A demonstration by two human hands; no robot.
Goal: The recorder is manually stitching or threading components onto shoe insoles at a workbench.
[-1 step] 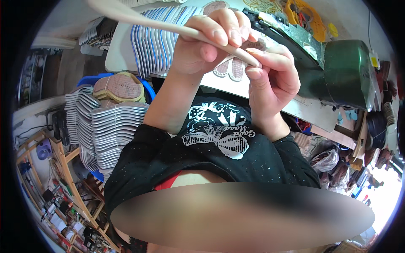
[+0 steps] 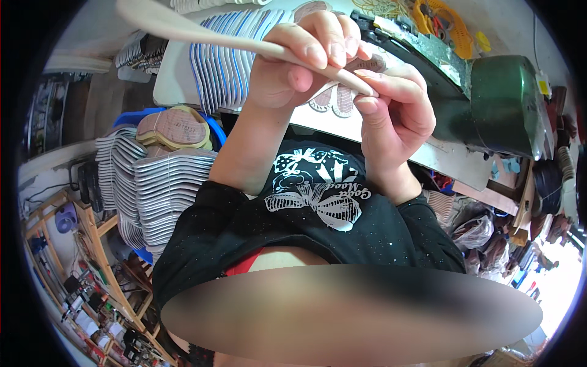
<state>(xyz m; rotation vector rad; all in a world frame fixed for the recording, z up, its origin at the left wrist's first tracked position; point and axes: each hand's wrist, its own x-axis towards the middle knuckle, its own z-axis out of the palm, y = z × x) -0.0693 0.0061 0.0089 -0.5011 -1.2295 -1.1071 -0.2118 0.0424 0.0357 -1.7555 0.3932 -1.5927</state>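
An off-white insole (image 2: 226, 41), seen almost edge-on, is held up between my two hands. Its wide, curved end reaches to the upper left and its narrow end points to the right. My left hand (image 2: 299, 58) is closed around its middle, fingers over the top and thumb below. At the narrow end, my right hand (image 2: 397, 110) pinches the tip between thumb and forefinger. Which face of the insole is which cannot be seen from here. Beneath the hands, a few printed insoles (image 2: 342, 101) lie on the white tabletop (image 2: 315, 119).
A row of blue-edged insoles (image 2: 223, 61) stands on the table at the left. Tall insole stacks (image 2: 174, 189) rise beside a blue tub (image 2: 217, 131). On the right are a dark green machine (image 2: 501, 107) and a yellow basket (image 2: 449, 27). A wooden rack (image 2: 101, 251) stands lower left.
The insole's wide end has shifted very slightly to the left. Both hands keep the same hold.
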